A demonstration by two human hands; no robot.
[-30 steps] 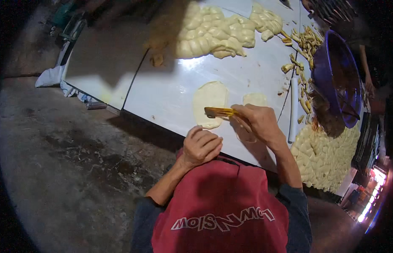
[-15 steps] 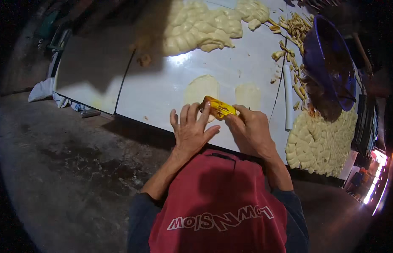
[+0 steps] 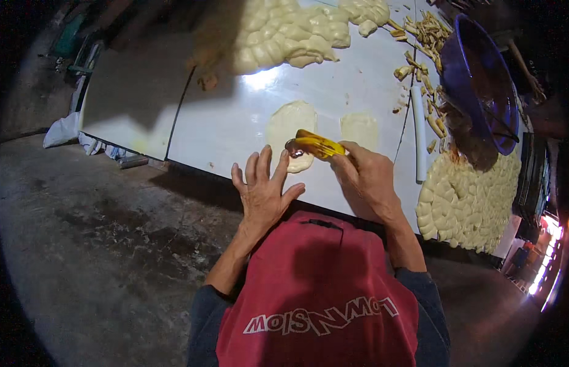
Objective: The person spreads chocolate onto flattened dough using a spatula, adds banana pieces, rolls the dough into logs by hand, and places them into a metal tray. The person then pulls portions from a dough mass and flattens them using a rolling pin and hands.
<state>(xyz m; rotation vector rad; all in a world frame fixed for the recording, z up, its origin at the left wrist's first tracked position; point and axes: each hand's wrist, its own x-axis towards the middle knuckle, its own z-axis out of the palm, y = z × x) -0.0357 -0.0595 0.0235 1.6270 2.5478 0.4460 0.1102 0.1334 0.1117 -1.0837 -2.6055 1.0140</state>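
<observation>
On the white table, an oval flattened piece of dough [image 3: 290,116] carries a dark, shiny brown dab of filling [image 3: 294,150] near its lower part. My left hand [image 3: 264,186] is open with fingers spread, the index fingertip at the left edge of the filling. My right hand [image 3: 365,174] grips a thin, curved yellow plastic scraper [image 3: 320,145] smeared with dark brown. The scraper's tip is over the dough, just above and right of the filling. A second flat dough piece [image 3: 359,128] lies beyond my right hand.
Many pale dough lumps [image 3: 290,37] cover the far side. A purple basin [image 3: 480,85] stands at the right beside scattered cut strips [image 3: 428,37]. A white rod [image 3: 418,134] lies nearer. Packed dough pieces [image 3: 468,202] fill the right corner. The table's front edge [image 3: 205,177] runs before me.
The yellow scraper has tilted and lifted off my left fingertips, exposing the dark filling on the dough. My left hand has drawn slightly left and down. The right hand keeps its grip.
</observation>
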